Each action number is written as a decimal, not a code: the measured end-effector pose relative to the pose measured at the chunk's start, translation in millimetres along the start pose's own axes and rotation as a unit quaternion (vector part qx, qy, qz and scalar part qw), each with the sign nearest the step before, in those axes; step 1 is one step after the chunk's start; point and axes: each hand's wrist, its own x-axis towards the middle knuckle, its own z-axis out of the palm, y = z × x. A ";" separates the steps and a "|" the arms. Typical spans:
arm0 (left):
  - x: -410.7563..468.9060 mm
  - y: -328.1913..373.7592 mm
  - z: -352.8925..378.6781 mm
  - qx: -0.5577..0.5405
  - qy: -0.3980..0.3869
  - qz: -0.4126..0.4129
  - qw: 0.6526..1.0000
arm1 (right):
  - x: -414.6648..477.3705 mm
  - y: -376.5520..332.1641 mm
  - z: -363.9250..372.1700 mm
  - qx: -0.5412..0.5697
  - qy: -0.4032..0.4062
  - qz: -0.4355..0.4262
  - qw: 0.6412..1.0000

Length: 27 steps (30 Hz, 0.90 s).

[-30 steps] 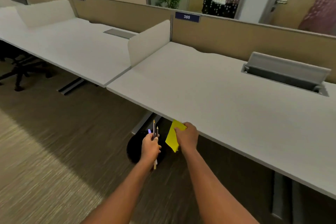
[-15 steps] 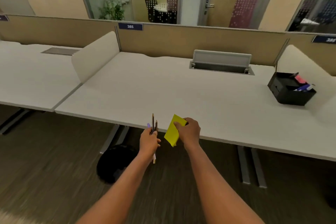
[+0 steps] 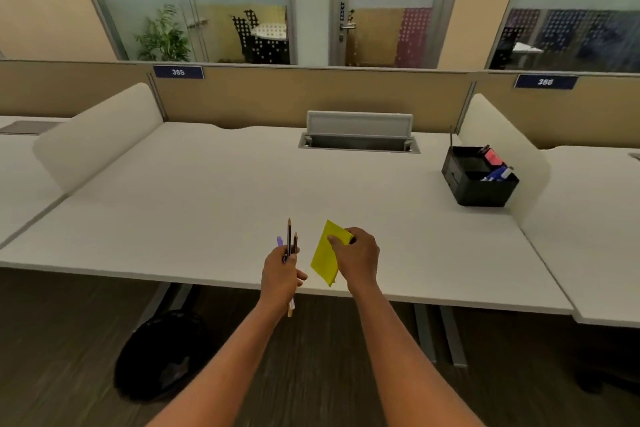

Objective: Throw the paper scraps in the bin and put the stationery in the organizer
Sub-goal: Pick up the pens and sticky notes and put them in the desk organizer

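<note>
My left hand (image 3: 280, 274) is closed around a small bundle of pencils and a purple pen (image 3: 290, 241), held upright over the desk's near edge. My right hand (image 3: 356, 258) grips a yellow sticky-note pad (image 3: 325, 255) by its top corner, just right of the bundle. The black organizer (image 3: 479, 189) stands at the far right of the desk, with a pink item and a blue-white item inside. The black bin (image 3: 162, 357) sits on the floor under the desk, lower left of my hands.
The white desk (image 3: 214, 204) has a raised cable-tray flap (image 3: 359, 126) at the back centre. White side dividers (image 3: 100, 135) flank it on both sides. Grey desk legs (image 3: 450, 336) stand beneath, right of my arms.
The view has swung right and up, from the bin toward the desk. The bin slid to the lower left and the organizer came into view. Both hands keep their hold.
</note>
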 end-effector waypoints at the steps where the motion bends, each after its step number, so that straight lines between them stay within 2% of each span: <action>1: -0.1 4.7 13.6 0.001 -0.003 0.006 1.000 | 7.7 3.4 -12.1 0.003 0.004 -0.001 1.000; 15: 0.8 47.3 138.0 0.005 -0.060 0.038 0.997 | 81.3 54.4 -145.5 0.029 0.080 0.018 0.996; 22: 17.9 55.2 172.3 -0.114 -0.141 -0.033 0.983 | 110.1 73.1 -180.1 0.026 0.127 0.036 0.991; 27: 34.1 65.6 188.4 -0.158 -0.187 -0.037 0.969 | 137.6 78.9 -191.5 0.032 0.157 0.048 0.986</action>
